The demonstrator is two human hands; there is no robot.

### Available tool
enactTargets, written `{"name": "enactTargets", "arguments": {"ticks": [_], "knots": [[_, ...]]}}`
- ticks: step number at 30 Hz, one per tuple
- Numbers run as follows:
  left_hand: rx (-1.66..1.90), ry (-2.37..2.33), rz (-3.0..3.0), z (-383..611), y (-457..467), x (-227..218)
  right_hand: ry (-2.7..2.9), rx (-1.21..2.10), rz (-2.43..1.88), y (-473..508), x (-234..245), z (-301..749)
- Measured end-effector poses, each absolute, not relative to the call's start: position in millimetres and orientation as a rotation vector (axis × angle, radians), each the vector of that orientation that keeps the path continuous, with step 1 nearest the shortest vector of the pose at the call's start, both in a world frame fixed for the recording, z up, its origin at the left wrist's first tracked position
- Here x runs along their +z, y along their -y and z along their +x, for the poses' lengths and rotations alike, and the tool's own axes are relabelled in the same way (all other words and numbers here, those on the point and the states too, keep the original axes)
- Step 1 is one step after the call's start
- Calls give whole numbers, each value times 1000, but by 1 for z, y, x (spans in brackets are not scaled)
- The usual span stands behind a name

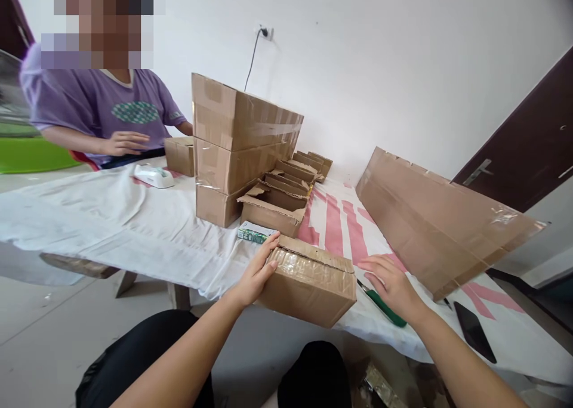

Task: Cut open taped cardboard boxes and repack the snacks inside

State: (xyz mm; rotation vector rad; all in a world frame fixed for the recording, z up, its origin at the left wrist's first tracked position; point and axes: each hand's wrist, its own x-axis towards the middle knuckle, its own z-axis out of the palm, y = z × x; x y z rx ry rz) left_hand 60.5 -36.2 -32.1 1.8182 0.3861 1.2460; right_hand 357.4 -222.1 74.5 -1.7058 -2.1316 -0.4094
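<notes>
A taped brown cardboard box (313, 283) sits at the table's front edge, in front of me and slightly tilted. My left hand (257, 274) grips its left end, thumb on the near face and fingers at the top edge. Beside the box's right end is my right hand (394, 286), fingers stretched out and holding nothing; whether the fingertips touch the cardboard I cannot tell. Under that hand lies a green-handled tool (387, 309), its tip pointing toward the box. A small green and white carton (256, 233) rests just behind the left hand.
Stacked long cardboard boxes (215, 163) stand behind, beside a row of open boxes (273, 214). A large cardboard sheet (430, 217) leans at right, near a phone (474, 331). Across the table sits a person (102, 110) by a white tape dispenser (153, 176).
</notes>
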Motion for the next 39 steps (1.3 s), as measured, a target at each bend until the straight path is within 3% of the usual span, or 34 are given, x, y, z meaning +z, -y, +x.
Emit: {"name": "enactTargets", "arguments": {"ticks": [8,15,21,30,39], "knots": [[1254,-383,1841,61,36,-33,2437,-701,-1437,196,83,313],[1207,-373,1896,54,38,-24,2339,-362,-1523,206,82,322],[1229,-394,1876,58,35,-30,1785,-56,-1815,227,70,379],[1240,-407,1872,61,37,-26,1168,605,-2379,303,-16,443],[1171,-558,1822,55,46,-17,1064,426,-2622,324,-48,450]]}}
